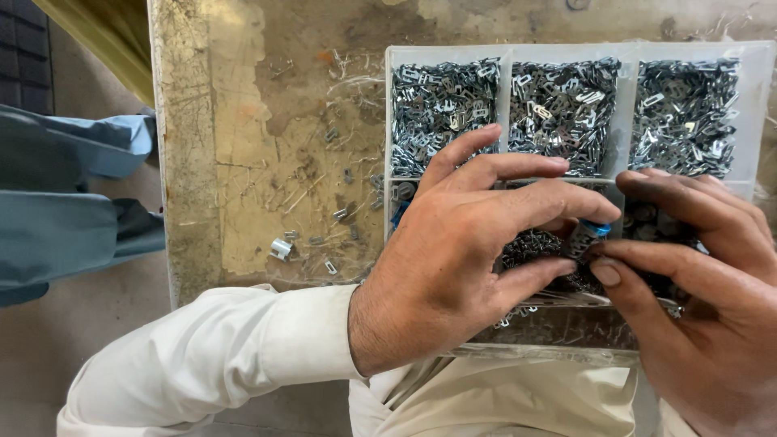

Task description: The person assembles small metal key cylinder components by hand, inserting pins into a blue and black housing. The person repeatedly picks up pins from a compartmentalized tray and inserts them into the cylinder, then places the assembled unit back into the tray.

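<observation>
While both hands meet over the clear plastic organiser tray [387,113] at the worktable's near right edge, they pinch one small silver-and-blue part [584,237] between them. Left hand [461,259]: fingers spread, middle fingertip and thumb closed on the part. Right hand [696,283]: index finger and thumb closed on the same part from the other side. Part sits above the tray's near row, over a compartment of dark metal clips [530,245]. Far row: three compartments full of shiny stamped clips [441,101]. No labels visible on the tray. Loose clips [281,248] lie scattered on the worn tabletop [267,146], left of the tray. Grey-blue cloth [65,210] beyond the table's left edge.
</observation>
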